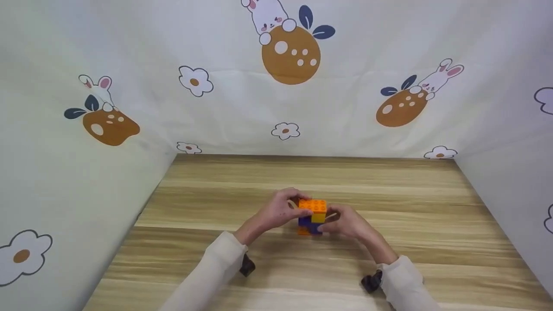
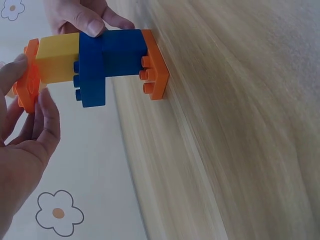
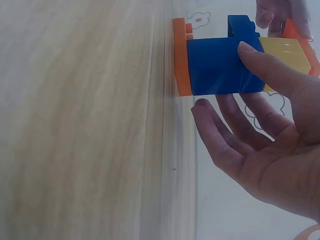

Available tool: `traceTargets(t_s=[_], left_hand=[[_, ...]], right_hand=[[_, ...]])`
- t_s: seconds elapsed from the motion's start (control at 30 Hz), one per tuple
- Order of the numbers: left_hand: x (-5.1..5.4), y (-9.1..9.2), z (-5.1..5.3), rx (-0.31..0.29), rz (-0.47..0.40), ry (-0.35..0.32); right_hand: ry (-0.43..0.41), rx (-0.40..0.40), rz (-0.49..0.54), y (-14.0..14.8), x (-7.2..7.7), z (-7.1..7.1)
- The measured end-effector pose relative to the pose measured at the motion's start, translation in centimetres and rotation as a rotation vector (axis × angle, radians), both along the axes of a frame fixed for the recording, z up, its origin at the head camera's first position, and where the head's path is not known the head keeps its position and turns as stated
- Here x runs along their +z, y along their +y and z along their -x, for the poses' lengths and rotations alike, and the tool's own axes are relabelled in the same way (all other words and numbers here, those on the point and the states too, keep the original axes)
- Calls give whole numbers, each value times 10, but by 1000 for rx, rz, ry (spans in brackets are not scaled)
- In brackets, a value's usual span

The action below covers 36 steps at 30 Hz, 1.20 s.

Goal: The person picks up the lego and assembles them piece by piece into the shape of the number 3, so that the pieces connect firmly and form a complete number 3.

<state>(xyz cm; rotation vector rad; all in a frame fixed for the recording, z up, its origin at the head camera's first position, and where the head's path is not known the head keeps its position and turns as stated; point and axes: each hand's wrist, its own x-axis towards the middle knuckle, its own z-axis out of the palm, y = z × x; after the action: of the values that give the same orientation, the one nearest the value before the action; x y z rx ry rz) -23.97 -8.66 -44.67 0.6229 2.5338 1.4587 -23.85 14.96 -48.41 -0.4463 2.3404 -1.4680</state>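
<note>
A stack of toy building bricks stands upright on the wooden table. Its base is a flat orange brick (image 2: 159, 75), topped by a blue block (image 2: 124, 54) and a thinner blue brick (image 2: 92, 90) that juts out to one side. Above these come a yellow block (image 2: 59, 59) and a flat orange brick (image 1: 317, 204) with studs on top. My left hand (image 1: 278, 211) pinches the top orange brick between thumb and fingers. The right hand (image 1: 349, 222) grips the blue bricks lower down, its thumb (image 3: 270, 62) on one side and fingers on the other.
Wood-grained table (image 1: 207, 181) surrounds the stack. A pale printed cloth (image 1: 233, 108) with rabbits and flowers hangs at the back and both sides. Black wrist devices (image 1: 371, 283) sit near each light sleeve cuff.
</note>
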Motion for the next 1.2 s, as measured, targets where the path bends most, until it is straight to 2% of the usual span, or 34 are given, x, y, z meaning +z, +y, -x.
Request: traceTargets(t_s=[0.37, 0.63, 0.9, 1.1, 1.2], left_hand=[[0, -2, 2, 15, -15, -28], [5, -2, 6, 11, 5, -63], [7, -1, 12, -8, 20, -58], [16, 2, 12, -23, 44, -54], [16, 2, 11, -30, 45, -47]], right_hand=[[10, 1, -2, -1, -2, 0], [6, -12, -12, -3, -1, -1], [3, -12, -11, -2, 2, -2], [9, -19, -30, -1, 1, -2], [7, -23, -37, -1, 1, -2]])
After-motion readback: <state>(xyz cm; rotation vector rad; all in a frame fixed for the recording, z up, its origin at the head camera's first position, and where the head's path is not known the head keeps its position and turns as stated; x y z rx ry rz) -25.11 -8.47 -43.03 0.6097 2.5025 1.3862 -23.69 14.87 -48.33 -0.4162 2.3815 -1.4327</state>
